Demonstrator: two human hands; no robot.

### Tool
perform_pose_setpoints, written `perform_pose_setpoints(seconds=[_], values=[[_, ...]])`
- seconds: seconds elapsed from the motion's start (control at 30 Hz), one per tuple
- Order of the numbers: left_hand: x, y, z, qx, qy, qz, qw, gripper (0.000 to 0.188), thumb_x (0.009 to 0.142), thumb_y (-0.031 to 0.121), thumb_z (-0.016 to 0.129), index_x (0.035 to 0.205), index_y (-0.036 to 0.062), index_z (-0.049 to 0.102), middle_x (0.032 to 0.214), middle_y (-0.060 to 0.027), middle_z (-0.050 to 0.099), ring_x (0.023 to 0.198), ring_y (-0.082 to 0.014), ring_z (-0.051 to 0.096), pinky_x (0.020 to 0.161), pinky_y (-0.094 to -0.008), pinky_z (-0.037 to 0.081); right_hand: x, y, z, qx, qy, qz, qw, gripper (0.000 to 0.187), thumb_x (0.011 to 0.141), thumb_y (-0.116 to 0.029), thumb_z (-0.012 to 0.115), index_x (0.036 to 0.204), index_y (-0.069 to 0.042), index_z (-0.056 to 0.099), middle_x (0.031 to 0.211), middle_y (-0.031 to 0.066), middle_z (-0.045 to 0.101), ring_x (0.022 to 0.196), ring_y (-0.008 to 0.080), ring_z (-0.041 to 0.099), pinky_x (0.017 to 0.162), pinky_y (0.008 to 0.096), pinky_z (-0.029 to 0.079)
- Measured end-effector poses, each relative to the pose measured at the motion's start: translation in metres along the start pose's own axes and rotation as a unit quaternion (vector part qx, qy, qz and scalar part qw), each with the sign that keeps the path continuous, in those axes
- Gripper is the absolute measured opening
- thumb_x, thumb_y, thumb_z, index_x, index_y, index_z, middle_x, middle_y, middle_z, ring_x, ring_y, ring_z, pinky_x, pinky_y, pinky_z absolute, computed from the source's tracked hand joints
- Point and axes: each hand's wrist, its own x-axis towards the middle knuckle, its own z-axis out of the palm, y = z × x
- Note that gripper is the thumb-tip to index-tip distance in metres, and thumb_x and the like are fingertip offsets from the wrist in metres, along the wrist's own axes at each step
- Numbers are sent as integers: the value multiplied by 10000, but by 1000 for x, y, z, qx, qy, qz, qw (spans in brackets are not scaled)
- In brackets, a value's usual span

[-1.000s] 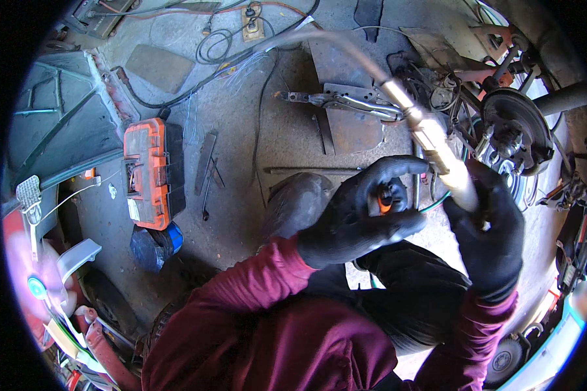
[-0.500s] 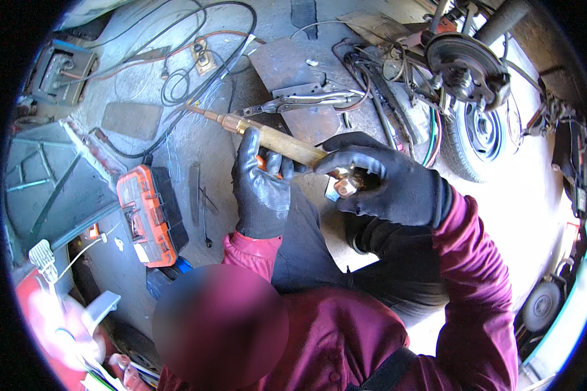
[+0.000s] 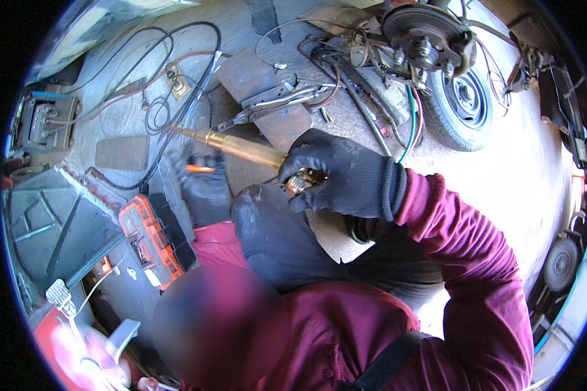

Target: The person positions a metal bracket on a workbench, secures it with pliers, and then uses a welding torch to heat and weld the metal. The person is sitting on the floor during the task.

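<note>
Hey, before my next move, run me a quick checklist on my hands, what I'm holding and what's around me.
1. Right hand gripping the brass-coloured tool by its thicker end: ok.
2. Thin tip aimed away from your body: ok, it points toward the upper left.
3. Left hand clear of the tool: cannot tell; the hand is blurred and close beneath it.
4. Orange item at the left hand firmly held: cannot tell; the fingers are blurred.
5. Black gloves on both hands: ok.
6. Orange-and-black toolbox apart from the tool: ok, it sits lower left.
</note>
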Motion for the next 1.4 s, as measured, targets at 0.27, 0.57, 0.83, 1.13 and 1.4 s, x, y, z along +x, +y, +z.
perform_pose_setpoints(seconds=[0.27,0.57,0.83,1.13,1.4], values=[[92,65,-63,55,152,42,986,542,1002,564,589,1223,70,624,1152,-162,616,961,-325,642,886,-558,563,-3,-6,24,-25,-53,15,998,292,790,-225,797,1061,-129,749,1056,213,661,957,408,676,836,463,550],[93,103,-79,-14,8,-54,998,401,945,444,686,1086,71,642,957,-113,631,867,-302,597,972,-566,479,-6,-6,-13,14,13,-31,999,286,791,-201,844,1029,-84,737,998,179,697,920,350,695,846,431,557],[46,57,-83,87,3,-33,996,233,1045,260,607,1203,95,651,1090,-115,682,950,-286,634,981,-544,504,-11,-3,-34,-24,-1,-14,1000,345,806,-239,894,1044,-70,711,1011,125,677,984,321,645,886,422,510],[47,45,-69,-31,-110,-68,991,460,1057,549,526,1202,127,637,913,-74,647,861,-265,620,918,-549,486,-13,-15,-37,34,-45,50,997,317,859,-271,860,1073,-71,738,1070,137,646,1005,303,654,896,403,522],[40,47,-49,-52,-143,-94,984,530,1073,564,477,1075,77,686,806,-67,618,685,-240,571,830,-534,543,-12,-17,-39,52,-71,67,994,413,868,-335,844,1135,-31,762,1065,125,649,990,267,652,893,379,512]])
